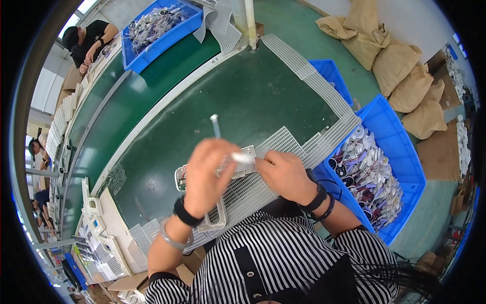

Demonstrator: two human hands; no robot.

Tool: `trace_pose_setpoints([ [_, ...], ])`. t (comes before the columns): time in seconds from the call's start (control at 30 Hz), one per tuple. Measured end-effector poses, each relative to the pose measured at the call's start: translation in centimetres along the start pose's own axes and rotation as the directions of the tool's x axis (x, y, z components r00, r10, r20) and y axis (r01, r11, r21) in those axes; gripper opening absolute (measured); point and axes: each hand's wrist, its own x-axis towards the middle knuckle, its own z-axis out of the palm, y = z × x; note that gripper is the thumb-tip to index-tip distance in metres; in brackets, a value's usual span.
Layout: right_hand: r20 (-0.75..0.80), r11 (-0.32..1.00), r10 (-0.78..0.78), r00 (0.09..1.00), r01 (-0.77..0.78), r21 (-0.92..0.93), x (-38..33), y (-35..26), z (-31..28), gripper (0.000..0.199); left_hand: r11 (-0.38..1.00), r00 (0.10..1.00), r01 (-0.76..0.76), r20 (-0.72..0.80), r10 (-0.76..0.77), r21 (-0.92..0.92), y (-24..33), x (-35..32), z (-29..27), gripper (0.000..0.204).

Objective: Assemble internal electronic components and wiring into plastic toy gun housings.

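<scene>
Both hands over green table: left hand gripping pen-like tool, right hand apparently pinching white part.

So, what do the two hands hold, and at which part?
The left hand holds a thin pen-like tool by its lower end. Both it and the right hand grip a small white plastic part, the right hand at its right edge; fingers hide the exact hold.

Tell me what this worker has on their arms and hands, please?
Both forearms are bare, and neither hand is gloved. The left hand has a black band at the wrist, with a thin silvery bangle further up the forearm. The right hand has a black band at the wrist and a thinner black one beside it. A black-and-white striped top with short sleeves covers the shoulders.
</scene>
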Motion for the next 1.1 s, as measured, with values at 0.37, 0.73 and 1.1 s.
trace_pose_setpoints([
  [0.37,0.565,0.442,0.055,0.823,-0.527,0.725,-2.5,-1.5,-2.7,0.056,0.937,0.942,-0.308,0.193,0.275,0.166,0.9,-7.2,2.6,0.034],
  [0.73,0.606,0.565,0.065,0.793,-0.530,0.633,-2.4,-1.7,-2.7,0.074,0.982,0.945,-0.187,0.272,0.182,-0.007,1.0,-4.6,0.8,0.053],
  [1.1,0.354,0.767,0.245,0.902,-0.404,0.499,-3.5,-1.9,-1.6,0.054,0.925,0.933,-0.169,0.356,0.039,0.340,-3.8,-2.8,3.2,0.029],
])
